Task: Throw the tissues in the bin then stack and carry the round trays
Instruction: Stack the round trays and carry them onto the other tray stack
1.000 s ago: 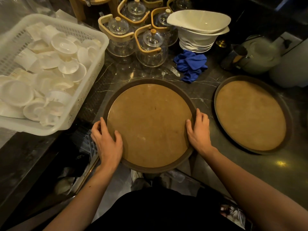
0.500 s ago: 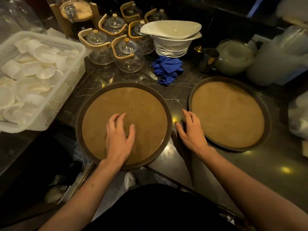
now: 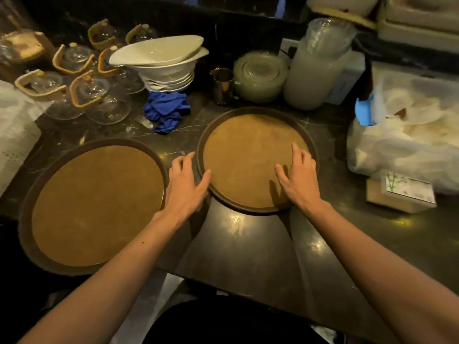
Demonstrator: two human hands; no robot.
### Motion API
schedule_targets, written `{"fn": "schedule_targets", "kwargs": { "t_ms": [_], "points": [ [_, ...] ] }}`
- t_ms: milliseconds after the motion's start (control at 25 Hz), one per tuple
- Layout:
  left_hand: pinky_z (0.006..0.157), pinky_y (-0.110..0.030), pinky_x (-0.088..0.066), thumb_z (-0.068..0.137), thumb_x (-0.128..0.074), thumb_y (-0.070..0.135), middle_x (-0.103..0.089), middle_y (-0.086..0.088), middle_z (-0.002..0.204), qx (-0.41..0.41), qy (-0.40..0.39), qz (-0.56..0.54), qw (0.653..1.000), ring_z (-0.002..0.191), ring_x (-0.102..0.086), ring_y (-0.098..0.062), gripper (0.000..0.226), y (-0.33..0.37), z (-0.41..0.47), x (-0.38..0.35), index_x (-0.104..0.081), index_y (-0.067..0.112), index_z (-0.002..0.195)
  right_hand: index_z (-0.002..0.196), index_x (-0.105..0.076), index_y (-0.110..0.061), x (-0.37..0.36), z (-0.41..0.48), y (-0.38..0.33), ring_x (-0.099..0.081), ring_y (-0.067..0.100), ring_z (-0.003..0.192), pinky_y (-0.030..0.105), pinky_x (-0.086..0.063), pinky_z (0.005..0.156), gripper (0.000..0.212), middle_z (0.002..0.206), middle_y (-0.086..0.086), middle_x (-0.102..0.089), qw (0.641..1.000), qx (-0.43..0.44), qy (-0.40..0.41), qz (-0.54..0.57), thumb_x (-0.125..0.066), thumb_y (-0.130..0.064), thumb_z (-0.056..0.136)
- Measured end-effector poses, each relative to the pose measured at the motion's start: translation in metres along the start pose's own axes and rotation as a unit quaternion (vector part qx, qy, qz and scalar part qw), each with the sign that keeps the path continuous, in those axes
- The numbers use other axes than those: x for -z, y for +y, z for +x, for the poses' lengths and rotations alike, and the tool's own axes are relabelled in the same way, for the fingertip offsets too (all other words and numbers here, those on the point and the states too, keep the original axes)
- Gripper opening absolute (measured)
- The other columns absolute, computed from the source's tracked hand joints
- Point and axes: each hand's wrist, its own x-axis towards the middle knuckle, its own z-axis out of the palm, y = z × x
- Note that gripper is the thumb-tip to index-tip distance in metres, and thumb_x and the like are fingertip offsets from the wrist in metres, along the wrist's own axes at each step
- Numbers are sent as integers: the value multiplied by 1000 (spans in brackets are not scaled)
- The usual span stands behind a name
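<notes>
Two round trays with dark rims and tan non-slip tops lie flat on the dark counter. The left tray sits at the counter's front edge, untouched. The right tray lies further back, in the middle. My left hand rests at the right tray's left rim, thumb over the rim, fingers spread on the counter. My right hand lies on the tray's top at its right side, fingers spread. No tissues or bin are in view.
Behind the trays: a blue cloth, stacked white bowls, glass teapots, a metal jug, a glass plate stack. Plastic bags and a small box sit right. A white basket is left.
Both hands left the left tray and moved right to the right tray. My view swung to the right as well.
</notes>
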Motion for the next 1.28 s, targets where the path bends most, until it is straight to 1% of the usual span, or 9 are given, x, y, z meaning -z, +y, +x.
{"fn": "schedule_targets", "kwargs": {
  "t_ms": [160, 280, 400, 600, 720, 880, 1040, 1200, 1280],
  "points": [
    [104, -43, -34, 89, -54, 51, -23, -10, 150, 10, -48, 6, 999, 137, -29, -30, 74, 8, 30, -13, -22, 21, 148, 151, -20, -16, 9, 19, 22, -32, 38, 136, 50, -37, 108, 75, 151, 18, -29, 998, -68, 4, 0, -55, -46, 92],
    [107, -49, -33, 87, -57, 54, -20, -14, 152, 62, -82, 5, 995, 138, -29, -36, 83, 1, 61, -18, -15, 20, 150, 152, -18, -16, 11, 34, 32, -31, 39, 137, 52, -37, 107, 81, 150, 20, -29, 991, -130, 1, 6, -58, -51, 89],
    [106, -49, -34, 86, -59, 52, -22, -18, 153, 104, -91, 4, 990, 138, -31, -36, 89, -5, 85, -26, -12, 15, 152, 151, -19, -16, 7, 48, 40, -32, 40, 136, 52, -37, 105, 87, 150, 21, -32, 985, -174, 2, -16, -61, -55, 86],
    [103, -46, -38, 87, -58, 51, -28, -17, 150, 130, -88, 4, 988, 134, -38, -33, 86, -8, 107, -42, -15, 12, 151, 150, -21, -15, -2, 58, 54, -35, 39, 134, 55, -40, 100, 90, 147, 19, -35, 974, -227, -2, -29, -61, -60, 83],
    [102, -46, -41, 87, -58, 52, -35, -17, 144, 128, -71, 20, 989, 128, -44, -33, 82, -14, 112, -49, -24, 9, 148, 147, -27, -13, -7, 61, 58, -42, 37, 130, 55, -42, 97, 87, 143, 16, -40, 966, -257, -16, -24, -61, -61, 83],
    [97, -46, -44, 87, -61, 45, -42, -17, 135, 103, -27, 32, 994, 119, -49, -32, 71, -15, 113, -52, -34, 6, 138, 141, -35, -12, -7, 64, 58, -46, 34, 127, 52, -42, 97, 82, 139, 14, -44, 965, -262, -12, 0, -64, -59, 82],
    [98, -43, -44, 87, -64, 39, -41, -17, 133, 93, 6, -4, 996, 117, -49, -30, 66, -10, 103, -47, -36, 3, 135, 140, -37, -10, -3, 55, 58, -49, 30, 121, 49, -44, 101, 84, 135, 11, -42, 967, -245, 7, 72, -70, -56, 78],
    [94, -36, -39, 87, -64, 37, -42, -18, 130, 76, 37, -11, 996, 115, -48, -30, 64, -3, 84, -34, -37, 1, 134, 138, -39, -10, 7, 39, 51, -50, 27, 118, 47, -45, 100, 84, 132, 9, -42, 970, -227, 27, 87, -71, -58, 76],
    [93, -35, -38, 87, -64, 36, -42, -19, 130, 68, 51, -18, 996, 115, -48, -31, 64, 1, 73, -25, -38, 0, 133, 139, -38, -11, 15, 29, 44, -49, 26, 118, 45, -45, 99, 84, 131, 9, -41, 972, -215, 40, 88, -70, -58, 76]
  ]
}}
